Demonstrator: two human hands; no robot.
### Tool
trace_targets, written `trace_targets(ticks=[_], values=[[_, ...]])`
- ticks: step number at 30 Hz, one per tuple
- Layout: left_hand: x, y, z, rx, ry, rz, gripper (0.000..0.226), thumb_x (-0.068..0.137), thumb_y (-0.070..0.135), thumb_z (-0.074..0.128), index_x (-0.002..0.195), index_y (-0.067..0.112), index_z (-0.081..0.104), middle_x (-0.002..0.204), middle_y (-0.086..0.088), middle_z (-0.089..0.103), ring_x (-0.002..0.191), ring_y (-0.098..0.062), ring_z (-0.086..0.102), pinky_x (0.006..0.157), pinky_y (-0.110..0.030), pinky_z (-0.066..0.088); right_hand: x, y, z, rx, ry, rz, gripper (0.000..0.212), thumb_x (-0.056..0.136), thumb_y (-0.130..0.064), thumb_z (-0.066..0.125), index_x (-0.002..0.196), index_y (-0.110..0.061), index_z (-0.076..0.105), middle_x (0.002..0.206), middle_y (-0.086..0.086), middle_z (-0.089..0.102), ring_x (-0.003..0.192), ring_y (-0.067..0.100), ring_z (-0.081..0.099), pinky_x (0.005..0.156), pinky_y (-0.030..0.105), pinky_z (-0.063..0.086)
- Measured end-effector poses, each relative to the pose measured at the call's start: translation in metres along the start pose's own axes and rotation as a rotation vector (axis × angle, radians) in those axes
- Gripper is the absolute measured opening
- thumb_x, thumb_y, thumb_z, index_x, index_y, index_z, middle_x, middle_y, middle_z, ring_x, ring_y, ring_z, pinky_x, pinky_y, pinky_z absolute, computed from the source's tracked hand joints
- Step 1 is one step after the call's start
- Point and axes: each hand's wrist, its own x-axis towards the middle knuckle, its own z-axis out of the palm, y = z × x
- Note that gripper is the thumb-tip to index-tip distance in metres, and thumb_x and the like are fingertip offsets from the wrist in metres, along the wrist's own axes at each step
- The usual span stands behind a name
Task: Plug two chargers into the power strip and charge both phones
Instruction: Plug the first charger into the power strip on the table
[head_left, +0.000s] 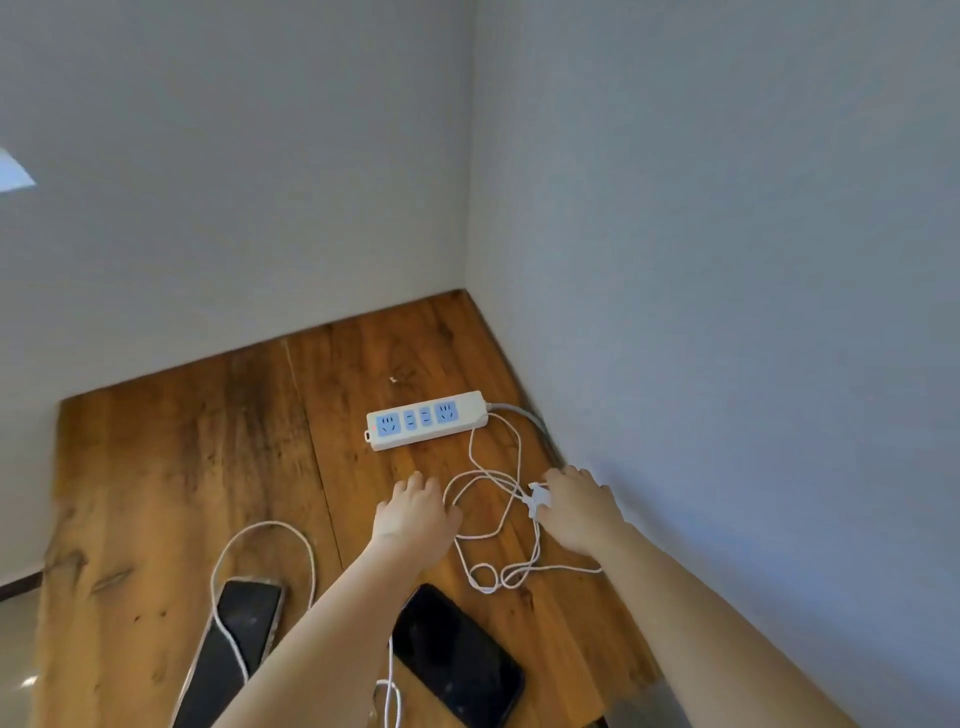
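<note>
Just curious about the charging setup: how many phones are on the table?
2. One phone lies near the table's front left with a white cable looping over it; the other phone lies right of the left forearm. Both are partly hidden.

Two bare forearms enter from the lower edge of the view, each ending in an uncovered hand: the left hand (415, 514) and the right hand (582, 512). No sleeve, cuff, glove, watch or band shows on either arm up to where the picture cuts them off, near the elbows. The fingers are short and rounded, with no rings or nail colour that can be made out.
</note>
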Motion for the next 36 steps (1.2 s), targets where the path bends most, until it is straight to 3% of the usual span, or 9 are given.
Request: trace_targets(ticks=[7, 15, 19, 22, 27, 29, 31, 33, 36], values=[[0.035, -0.019, 0.043, -0.036, -0.135, -0.088, 0.066, 0.098, 0.047, 0.031, 0.152, 0.015, 0.008, 0.162, -0.003, 0.001, 0.147, -0.022, 0.004, 0.116, -0.040, 0.018, 0.037, 0.012, 0.036, -0.217, -0.001, -0.096, 0.042, 0.085, -0.025, 0.061, 0.124, -0.016, 0.047, 0.124, 0.006, 0.054, 0.109, 0.023, 0.052, 0.083, 0.033, 0.046], [0.030, -0.025, 0.062, 0.148, -0.170, -0.069, 0.069, 0.099, 0.042, 0.032, 0.151, 0.016, -0.004, 0.160, -0.003, -0.014, 0.147, -0.021, -0.006, 0.116, -0.040, 0.018, 0.055, 0.016, 0.046, -0.178, -0.003, -0.114, 0.051, 0.082, -0.030, 0.067, 0.126, -0.017, 0.046, 0.126, 0.005, 0.054, 0.111, 0.022, 0.052, 0.088, 0.031, 0.045], [0.033, -0.022, 0.053, 0.092, -0.186, -0.093, 0.063, 0.100, 0.041, 0.032, 0.152, 0.017, 0.005, 0.161, -0.002, -0.006, 0.147, -0.020, 0.001, 0.116, -0.039, 0.022, 0.056, 0.010, 0.035, 0.056, -0.018, 0.021, 0.046, 0.075, -0.040, 0.069, 0.112, -0.021, 0.050, 0.108, -0.001, 0.061, 0.091, 0.015, 0.057, 0.067, 0.021, 0.042], [0.038, -0.018, 0.045, 0.061, -0.195, -0.110, 0.062, 0.099, 0.040, 0.034, 0.152, 0.015, 0.011, 0.161, -0.002, 0.000, 0.147, -0.019, 0.006, 0.113, -0.038, 0.029, 0.061, 0.001, 0.028, 0.406, -0.118, 0.182, 0.042, 0.071, -0.043, 0.072, 0.101, -0.026, 0.049, 0.093, -0.007, 0.059, 0.076, 0.010, 0.056, 0.053, 0.018, 0.037], [0.055, -0.005, 0.029, -0.088, -0.082, -0.193, 0.062, 0.095, 0.031, 0.048, 0.150, 0.017, 0.021, 0.159, -0.005, 0.020, 0.141, -0.024, 0.030, 0.104, -0.038, 0.040, 0.092, -0.026, 0.005, 1.036, -0.175, 0.303, 0.027, 0.076, -0.040, 0.073, 0.091, -0.021, 0.062, 0.086, 0.000, 0.068, 0.077, 0.016, 0.066, 0.064, 0.023, 0.052], [0.063, -0.001, 0.024, -0.119, 0.054, -0.174, 0.072, 0.093, 0.030, 0.052, 0.151, 0.018, 0.011, 0.161, -0.005, 0.011, 0.144, -0.025, 0.019, 0.108, -0.038, 0.035, 0.109, -0.038, -0.004, 1.171, -0.138, 0.287, 0.027, 0.077, -0.038, 0.073, 0.093, -0.017, 0.066, 0.085, 0.004, 0.071, 0.078, 0.018, 0.068, 0.072, 0.029, 0.056], [0.074, -0.002, 0.021, -0.057, 0.154, -0.100, 0.078, 0.094, 0.030, 0.050, 0.152, 0.020, 0.000, 0.161, -0.004, -0.004, 0.147, -0.024, -0.001, 0.115, -0.039, 0.020, 0.129, -0.050, -0.013, 1.207, -0.084, 0.268, 0.030, 0.079, -0.037, 0.071, 0.098, -0.014, 0.067, 0.086, 0.004, 0.071, 0.077, 0.017, 0.067, 0.073, 0.030, 0.056], [0.086, -0.007, 0.017, 0.042, 0.170, -0.038, 0.077, 0.096, 0.032, 0.046, 0.151, 0.023, -0.007, 0.160, -0.004, -0.014, 0.145, -0.025, -0.015, 0.116, -0.041, 0.005, 0.147, -0.060, -0.020, 1.109, -0.028, 0.250, 0.031, 0.081, -0.038, 0.068, 0.100, -0.014, 0.064, 0.086, 0.001, 0.069, 0.072, 0.012, 0.064, 0.060, 0.020, 0.050], [0.099, -0.020, 0.013, 0.166, 0.096, -0.019, 0.078, 0.097, 0.033, 0.044, 0.150, 0.026, -0.013, 0.159, -0.007, -0.019, 0.144, -0.028, -0.020, 0.116, -0.044, -0.002, 0.166, -0.069, -0.023, 0.924, -0.008, 0.208, 0.034, 0.083, -0.039, 0.064, 0.105, -0.013, 0.059, 0.092, 0.002, 0.066, 0.068, 0.009, 0.060, 0.051, 0.015, 0.039]])
